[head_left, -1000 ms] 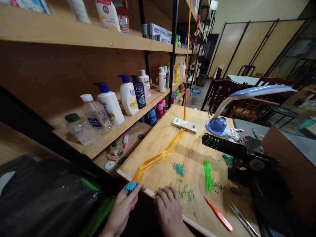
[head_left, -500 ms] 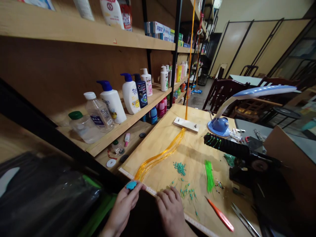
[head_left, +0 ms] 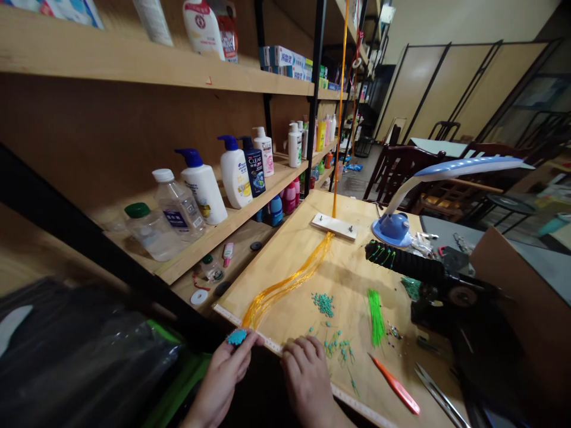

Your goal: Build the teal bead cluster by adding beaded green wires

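My left hand pinches a small turquoise oval piece with a scalloped edge between thumb and fingers, just off the table's front edge. A bundle of orange threads runs to that hand from under a pale clamped bar. My right hand rests on the table edge with loosely bent fingers and nothing visible in it; its fingertips are partly hidden. Near it lie turquoise beads on short green threads, a pile of loose turquoise beads and a bunch of bright green threads.
An orange-handled tool and metal tweezers lie at the right. Behind them stand a black padded arm on a stand and a blue desk lamp. Shelves with pump bottles line the left. Orange thread rises from the bar.
The whole view has shifted slightly. Both hands keep their places at the table edge, and the turquoise piece stays in my left hand.
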The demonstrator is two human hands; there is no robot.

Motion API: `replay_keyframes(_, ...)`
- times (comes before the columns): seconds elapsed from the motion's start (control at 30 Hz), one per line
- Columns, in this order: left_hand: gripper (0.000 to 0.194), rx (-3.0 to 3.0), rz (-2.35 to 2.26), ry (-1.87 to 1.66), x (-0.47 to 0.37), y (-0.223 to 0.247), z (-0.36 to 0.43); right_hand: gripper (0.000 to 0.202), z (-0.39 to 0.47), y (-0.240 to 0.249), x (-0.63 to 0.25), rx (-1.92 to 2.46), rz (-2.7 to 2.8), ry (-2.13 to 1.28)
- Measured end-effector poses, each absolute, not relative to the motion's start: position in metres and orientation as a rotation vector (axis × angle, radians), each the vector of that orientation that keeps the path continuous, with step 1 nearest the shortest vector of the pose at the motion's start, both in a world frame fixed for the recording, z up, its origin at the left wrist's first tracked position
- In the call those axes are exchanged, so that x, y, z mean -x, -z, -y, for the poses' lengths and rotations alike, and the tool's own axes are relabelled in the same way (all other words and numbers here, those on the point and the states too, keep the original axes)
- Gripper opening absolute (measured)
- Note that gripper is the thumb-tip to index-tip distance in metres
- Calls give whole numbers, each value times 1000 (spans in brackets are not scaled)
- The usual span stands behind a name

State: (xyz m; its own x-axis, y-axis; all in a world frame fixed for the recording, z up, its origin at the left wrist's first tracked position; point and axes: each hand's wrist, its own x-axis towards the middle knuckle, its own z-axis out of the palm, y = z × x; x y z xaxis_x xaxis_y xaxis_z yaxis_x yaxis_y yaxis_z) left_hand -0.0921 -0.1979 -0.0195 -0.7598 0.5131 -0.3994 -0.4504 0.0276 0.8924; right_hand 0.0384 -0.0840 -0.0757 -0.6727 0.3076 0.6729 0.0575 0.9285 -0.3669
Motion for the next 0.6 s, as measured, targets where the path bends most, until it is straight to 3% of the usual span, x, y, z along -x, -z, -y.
replay_keyframes(0.2, 53, 43, -1467, -1747, 76, 18, 178, 13, 58, 44, -51, 422, 2157, -1088)
replay_keyframes(0.37, 49, -104, -1288, -1686, 54, 14, 137, 43, 29, 21, -71, 713, 1662, -1884)
replay_keyframes(0.47, 49, -137, -1197, -1647, 41, 15, 111, 54, 19, 20, -86, 795, 1506, -1990)
replay_keyframes(0.6, 47, -62, -1109, -1564, 28, 19, 86, 58, 16, 39, -96, 825, 1416, -1885)
